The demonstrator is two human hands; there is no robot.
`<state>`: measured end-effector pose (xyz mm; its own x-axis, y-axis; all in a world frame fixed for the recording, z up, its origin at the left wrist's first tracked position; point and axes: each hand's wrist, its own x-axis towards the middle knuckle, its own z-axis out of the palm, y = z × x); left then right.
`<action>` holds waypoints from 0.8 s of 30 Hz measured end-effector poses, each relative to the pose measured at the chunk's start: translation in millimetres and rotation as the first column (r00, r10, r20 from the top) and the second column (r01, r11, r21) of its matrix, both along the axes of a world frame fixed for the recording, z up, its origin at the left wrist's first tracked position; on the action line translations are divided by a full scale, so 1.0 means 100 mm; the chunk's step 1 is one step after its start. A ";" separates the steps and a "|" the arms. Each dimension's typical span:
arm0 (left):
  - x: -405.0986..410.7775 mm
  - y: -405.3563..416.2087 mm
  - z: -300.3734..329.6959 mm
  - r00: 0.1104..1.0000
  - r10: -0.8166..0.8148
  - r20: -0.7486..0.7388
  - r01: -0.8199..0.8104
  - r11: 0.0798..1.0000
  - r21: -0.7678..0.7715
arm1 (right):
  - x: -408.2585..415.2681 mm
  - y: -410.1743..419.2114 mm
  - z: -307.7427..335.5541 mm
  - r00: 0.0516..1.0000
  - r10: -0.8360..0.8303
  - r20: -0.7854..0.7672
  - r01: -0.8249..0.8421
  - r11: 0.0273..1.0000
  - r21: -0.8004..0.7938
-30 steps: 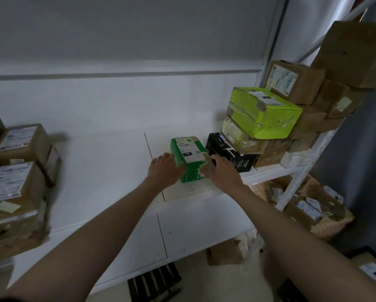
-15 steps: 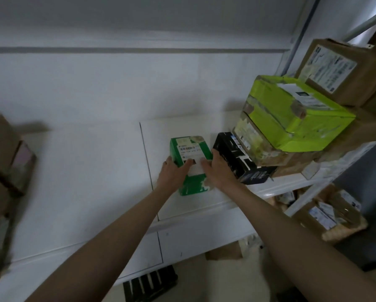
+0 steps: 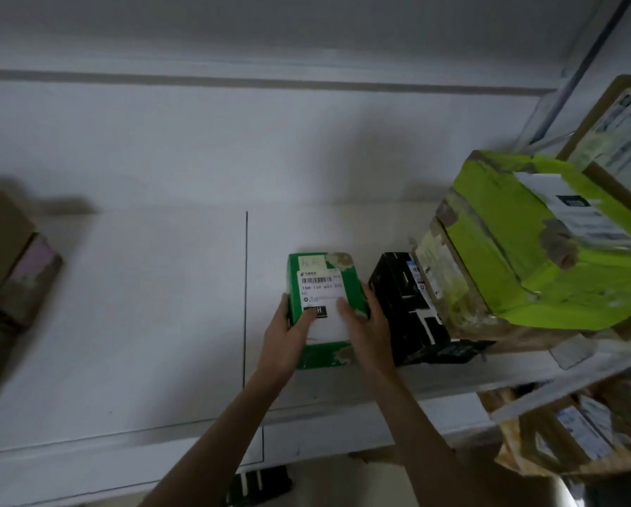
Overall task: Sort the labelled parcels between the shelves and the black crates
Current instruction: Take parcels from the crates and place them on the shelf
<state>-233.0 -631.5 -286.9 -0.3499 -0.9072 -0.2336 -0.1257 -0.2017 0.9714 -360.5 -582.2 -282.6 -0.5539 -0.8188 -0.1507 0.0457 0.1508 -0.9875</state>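
Gripped from both sides, a small green parcel (image 3: 323, 309) is held on the white shelf (image 3: 142, 323), roughly at its middle. The left hand (image 3: 288, 333) is curled round the parcel's left edge, its thumb pressed on the white shipping label (image 3: 321, 305); the right hand (image 3: 367, 329) is wrapped round the right edge, its thumb also laid on the label. Neither grip is spread: both are closed on the box.

Just to the right, a black box (image 3: 409, 309) stands beside the parcel, close against the right hand. Further right, a lime-green parcel (image 3: 548, 258) is stacked on a worn brown carton (image 3: 449, 287), with another brown box (image 3: 621, 140) at the far right edge. Blurred brown boxes (image 3: 10, 265) are seen at the far left. Part of a black crate (image 3: 259, 484) is visible on the floor below the shelf.

The parcel appears to be stiff cardboard, scuffed at the corners, and is judged light enough for one hand. Its wrapping looks smooth, so it is best taken by the two long side faces, as now, and not by the torn corners.
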 end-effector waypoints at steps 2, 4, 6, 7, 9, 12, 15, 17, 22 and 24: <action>-0.01 0.03 -0.01 0.999 0.041 -0.016 -0.041 0.999 0.021 | 0.00 -0.01 -0.02 1.000 -0.024 0.007 0.024 1.000 0.001; -0.03 0.06 -0.01 0.997 0.073 -0.022 -0.073 0.997 0.024 | -0.02 -0.03 -0.06 1.000 -0.020 0.000 0.020 1.000 -0.001; -0.05 0.11 -0.02 0.995 0.098 -0.036 -0.097 0.995 0.027 | -0.03 -0.03 -0.10 1.000 -0.011 -0.023 0.011 1.000 -0.005; -0.05 0.12 -0.01 0.993 0.110 -0.042 -0.109 0.994 0.028 | -0.03 -0.03 -0.11 0.999 -0.003 -0.037 0.003 1.000 -0.005; -0.05 0.14 -0.01 0.990 0.129 -0.047 -0.128 0.991 0.032 | -0.04 -0.04 -0.11 0.999 0.011 -0.041 -0.011 1.000 -0.001; -0.03 0.16 -0.02 0.990 0.132 -0.054 -0.130 0.991 0.030 | -0.01 0.00 -0.06 1.000 0.002 -0.024 -0.002 1.000 0.004; 0.01 0.25 0.02 0.992 0.111 -0.059 -0.112 0.994 -0.007 | 0.09 0.12 0.04 0.998 -0.057 -0.012 0.056 0.998 -0.021; 0.09 0.34 0.08 0.994 0.073 -0.083 -0.076 0.996 -0.041 | 0.24 0.27 0.10 0.993 -0.117 -0.001 0.117 0.991 -0.058; 0.42 0.54 0.28 0.987 -0.051 -0.155 0.036 0.995 -0.097 | 0.71 0.66 0.22 0.953 -0.302 0.030 0.304 0.944 -0.126; 0.57 0.67 0.29 0.982 -0.108 -0.152 0.094 0.991 -0.100 | 0.89 0.85 0.25 0.932 -0.363 0.028 0.363 0.924 -0.123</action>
